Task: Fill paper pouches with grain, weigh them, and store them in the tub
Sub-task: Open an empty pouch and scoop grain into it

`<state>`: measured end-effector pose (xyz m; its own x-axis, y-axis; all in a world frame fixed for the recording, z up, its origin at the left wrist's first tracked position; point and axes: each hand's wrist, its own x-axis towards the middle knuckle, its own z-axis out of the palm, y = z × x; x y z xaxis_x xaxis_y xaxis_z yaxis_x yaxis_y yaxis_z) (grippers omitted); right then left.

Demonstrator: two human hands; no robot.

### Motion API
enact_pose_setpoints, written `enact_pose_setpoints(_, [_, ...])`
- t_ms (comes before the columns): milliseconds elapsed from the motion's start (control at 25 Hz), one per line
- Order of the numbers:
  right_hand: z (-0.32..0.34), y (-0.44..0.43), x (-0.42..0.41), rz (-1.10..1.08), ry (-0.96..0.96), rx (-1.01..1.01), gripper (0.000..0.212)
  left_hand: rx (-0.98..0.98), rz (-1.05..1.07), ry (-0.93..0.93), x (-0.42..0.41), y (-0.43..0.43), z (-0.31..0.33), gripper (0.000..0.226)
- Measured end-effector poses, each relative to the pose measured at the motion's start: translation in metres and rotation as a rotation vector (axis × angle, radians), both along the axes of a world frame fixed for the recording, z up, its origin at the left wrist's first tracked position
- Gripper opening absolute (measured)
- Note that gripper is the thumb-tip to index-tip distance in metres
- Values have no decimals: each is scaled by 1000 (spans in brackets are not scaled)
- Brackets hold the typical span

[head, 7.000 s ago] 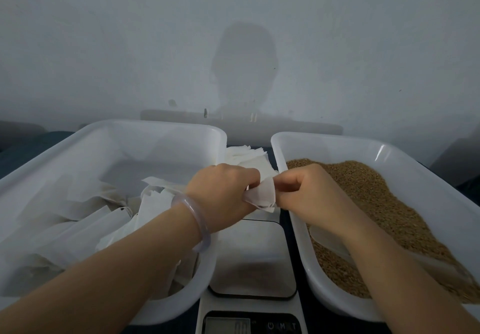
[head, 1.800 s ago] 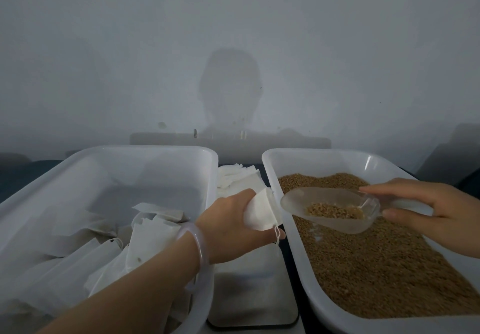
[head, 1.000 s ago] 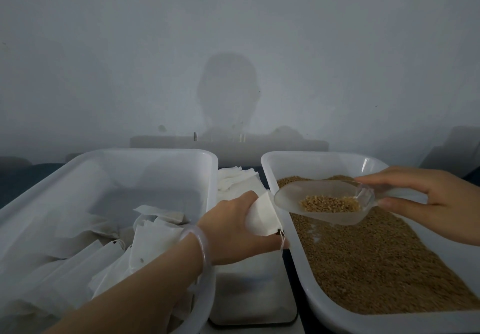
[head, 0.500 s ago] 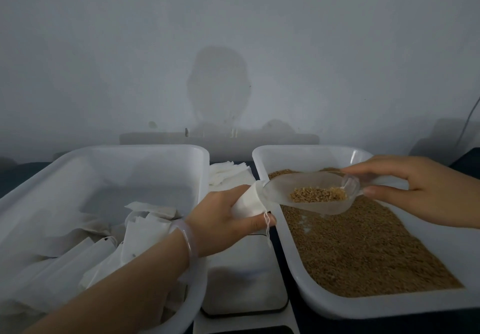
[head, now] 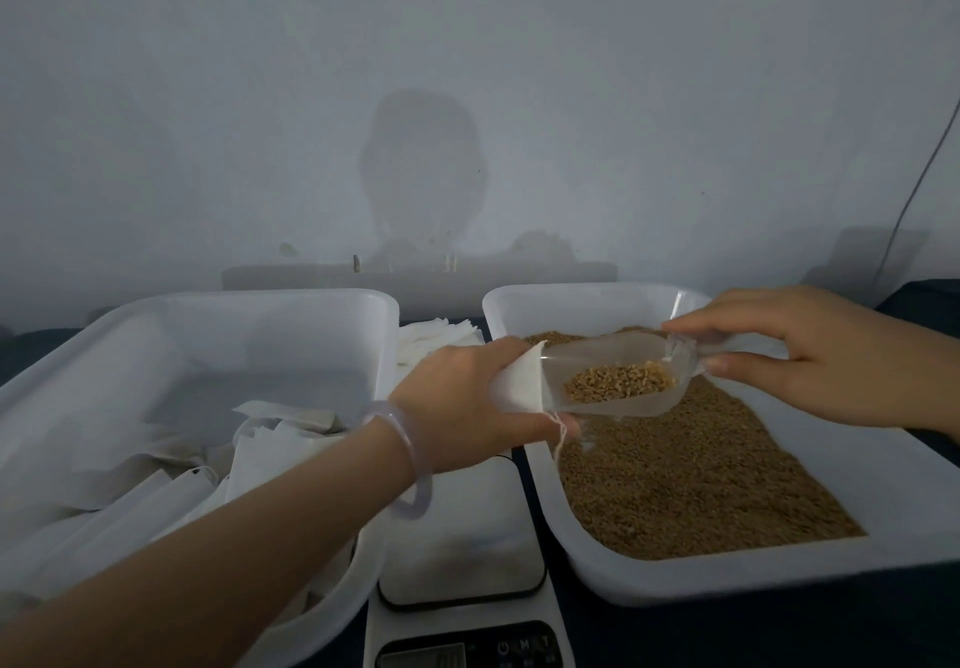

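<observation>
My left hand (head: pixel 462 407) grips a white paper pouch (head: pixel 519 381) with its mouth facing right, over the left edge of the grain tub (head: pixel 727 569). My right hand (head: pixel 810 355) pinches the handle of a clear plastic scoop (head: pixel 613 381) that carries a small heap of grain. The scoop's front lip sits inside the pouch's mouth. Brown grain (head: pixel 685 475) covers the floor of the right tub. The left tub (head: pixel 260 304) holds several white pouches (head: pixel 171 475). A thin string hangs from the held pouch.
A digital scale (head: pixel 462 537) with a pale platform stands between the two tubs, its display at the bottom edge. A stack of flat white pouches (head: pixel 436 340) lies behind the scale. A grey wall rises close behind the tubs.
My right hand has brought the loaded scoop leftward until its lip entered the pouch's mouth. My left hand has lifted the pouch a little toward the grain tub.
</observation>
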<state>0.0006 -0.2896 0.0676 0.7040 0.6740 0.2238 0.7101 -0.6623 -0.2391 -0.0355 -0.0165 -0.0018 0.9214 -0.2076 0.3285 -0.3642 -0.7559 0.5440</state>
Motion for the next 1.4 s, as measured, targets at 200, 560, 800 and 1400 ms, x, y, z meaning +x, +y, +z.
enact_pose_setpoints(200, [23, -25, -4, -71, -163, -44, 41, 90, 72, -62, 18, -42, 18, 53])
enact_pose_setpoints(560, [14, -71, -11, -163, -200, -230, 35, 33, -99, 266, 31, -91, -11, 56])
enact_pose_setpoints(800, [10, -56, -2, -214, -176, -433, 36, 69, -77, 117, 31, -92, -21, 62])
enact_pose_setpoints(1400, [47, -9, 1, -246, -399, -545, 39, -98, 42, 166, 28, -87, -26, 56])
